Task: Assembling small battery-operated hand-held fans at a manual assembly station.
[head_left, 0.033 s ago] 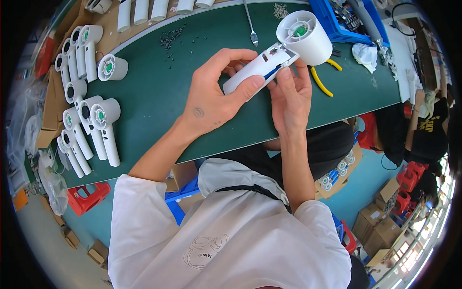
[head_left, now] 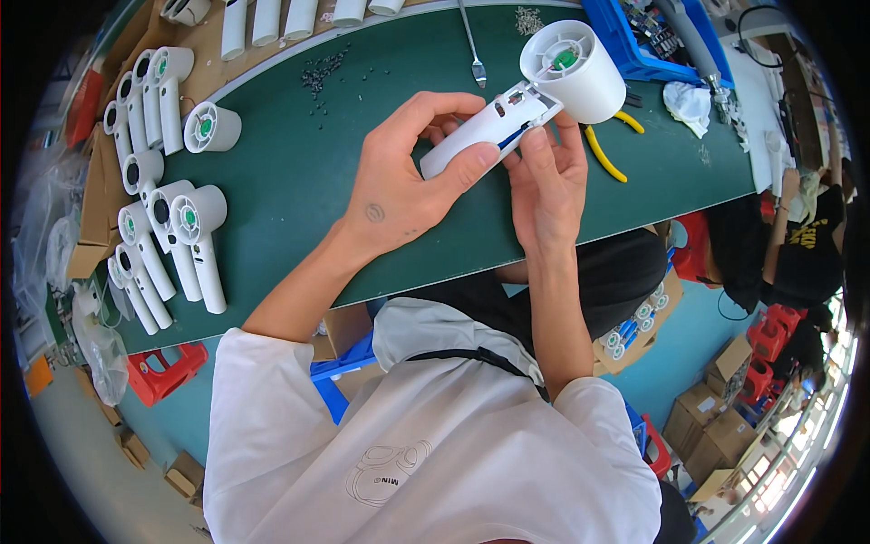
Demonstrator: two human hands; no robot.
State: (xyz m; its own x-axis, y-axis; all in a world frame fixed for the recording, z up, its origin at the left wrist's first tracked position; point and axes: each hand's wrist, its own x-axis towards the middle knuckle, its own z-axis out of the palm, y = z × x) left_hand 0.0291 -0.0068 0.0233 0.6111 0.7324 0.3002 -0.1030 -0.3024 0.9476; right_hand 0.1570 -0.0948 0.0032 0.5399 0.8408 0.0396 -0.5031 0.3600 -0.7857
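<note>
Over the green table I hold a white handheld fan [head_left: 573, 83] tilted, its round head up and to the right. My left hand [head_left: 408, 172] is closed round the handle, with the thumb along its near side. At the neck, where handle and head meet, my right hand [head_left: 549, 177] pinches the handle's edge with thumb and fingers. A dark blue strip shows in a gap along the handle's side. Inside the fan head sits a small green part behind spokes. Fingertips behind the handle are hidden.
Several white fans [head_left: 198, 218] lie at the left, beside a loose fan head [head_left: 212, 127]. Small black pieces [head_left: 319, 74], a metal-tipped tool [head_left: 478, 68] and a screw pile [head_left: 528, 20] lie farther back. Yellow-handled pliers [head_left: 604, 156] and a blue bin [head_left: 648, 63] are at the right.
</note>
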